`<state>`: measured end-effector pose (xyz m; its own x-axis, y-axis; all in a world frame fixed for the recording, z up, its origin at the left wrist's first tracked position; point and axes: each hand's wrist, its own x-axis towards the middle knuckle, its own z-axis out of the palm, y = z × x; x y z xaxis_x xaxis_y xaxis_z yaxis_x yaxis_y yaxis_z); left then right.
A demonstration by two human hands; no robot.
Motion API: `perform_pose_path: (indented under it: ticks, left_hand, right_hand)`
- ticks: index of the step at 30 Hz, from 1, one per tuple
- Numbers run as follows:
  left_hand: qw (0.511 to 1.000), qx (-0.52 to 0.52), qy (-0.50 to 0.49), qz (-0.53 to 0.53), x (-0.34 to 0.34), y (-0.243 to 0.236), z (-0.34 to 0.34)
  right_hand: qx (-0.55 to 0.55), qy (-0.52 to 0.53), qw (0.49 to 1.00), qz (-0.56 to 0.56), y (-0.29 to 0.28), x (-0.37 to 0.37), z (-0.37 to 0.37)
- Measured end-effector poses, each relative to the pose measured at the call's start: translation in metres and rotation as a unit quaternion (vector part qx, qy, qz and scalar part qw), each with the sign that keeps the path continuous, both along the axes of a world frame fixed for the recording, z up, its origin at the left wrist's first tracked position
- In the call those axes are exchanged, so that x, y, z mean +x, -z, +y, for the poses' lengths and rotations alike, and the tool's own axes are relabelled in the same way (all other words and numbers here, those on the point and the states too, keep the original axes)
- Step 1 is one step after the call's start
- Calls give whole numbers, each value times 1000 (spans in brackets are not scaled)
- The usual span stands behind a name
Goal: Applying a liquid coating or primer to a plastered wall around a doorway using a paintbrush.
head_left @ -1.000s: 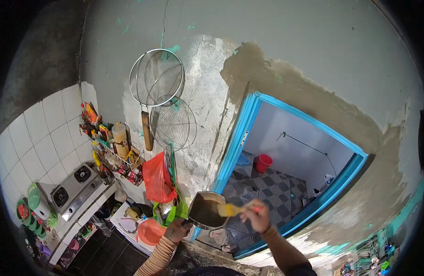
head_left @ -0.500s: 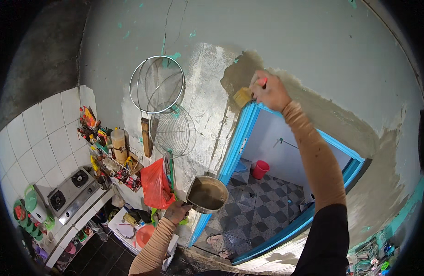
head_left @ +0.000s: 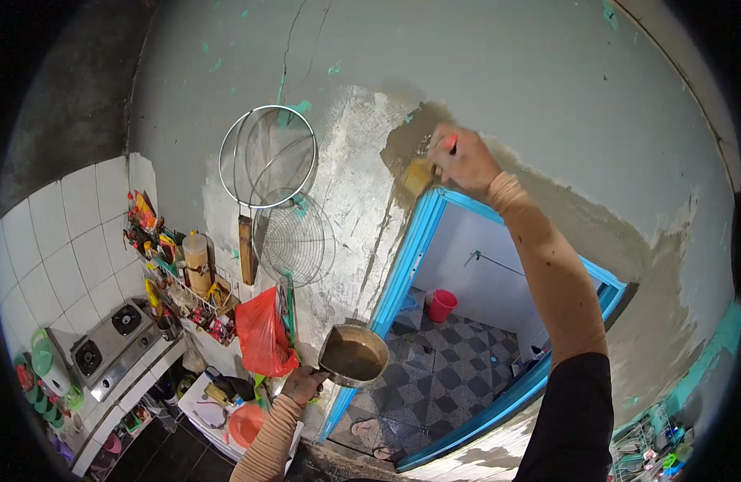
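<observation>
My right hand [head_left: 467,159] is closed round a brush [head_left: 419,173] with a red handle and yellow bristles, held against the damp brownish plaster patch [head_left: 404,138] just above the top left corner of the blue door frame [head_left: 420,239]. Low in the middle, my left hand [head_left: 300,386] grips the handle of a metal pot [head_left: 353,353] containing murky grey-brown liquid. The pot is beside the frame's left post, right of a red plastic bag [head_left: 262,328].
Two wire strainers [head_left: 294,241] hang left of the frame. A stove [head_left: 115,349], a crowded rack [head_left: 195,293] and a white machine [head_left: 208,418] with an orange basin are lower left. The doorway shows a red bucket [head_left: 441,306]. A dish rack [head_left: 644,442] is lower right.
My right hand has risen with the brush from the pot to the wall above the door frame. My left hand and pot have shifted slightly up, and the view has moved a little.
</observation>
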<state>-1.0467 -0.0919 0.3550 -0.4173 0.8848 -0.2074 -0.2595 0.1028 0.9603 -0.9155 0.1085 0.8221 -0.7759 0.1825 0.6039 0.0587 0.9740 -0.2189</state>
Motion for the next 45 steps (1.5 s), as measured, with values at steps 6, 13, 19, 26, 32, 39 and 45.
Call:
perform_pose_path:
  ticks: [6, 13, 19, 26, 32, 39, 45]
  left_hand:
    - [999, -6, -1, 48, 6, -3, 0]
    - [1000, 4, 1, -3, 4, 12, -1]
    - [999, -29, 3, 16, 6, 1, -10]
    - [1000, 2, -6, 17, 1, 9, -15]
    - [998, -8, -14, 55, 3, 14, -15]
    - [999, 11, -20, 24, -2, 15, -17]
    - [998, -30, 0, 47, 2, 20, -12]
  right_hand:
    - [44, -36, 989, 134, -45, 3, -14]
    - [-14, 0, 1000, 20, -22, -10, -3]
    - [17, -38, 988, 148, -52, -4, -13]
    - [-12, -33, 991, 128, -47, -13, 1]
    - [-43, -92, 987, 127, -47, -20, -7]
    - [-59, -52, 981, 179, -83, 16, 13]
    - [-129, -87, 977, 147, -48, -9, -6]
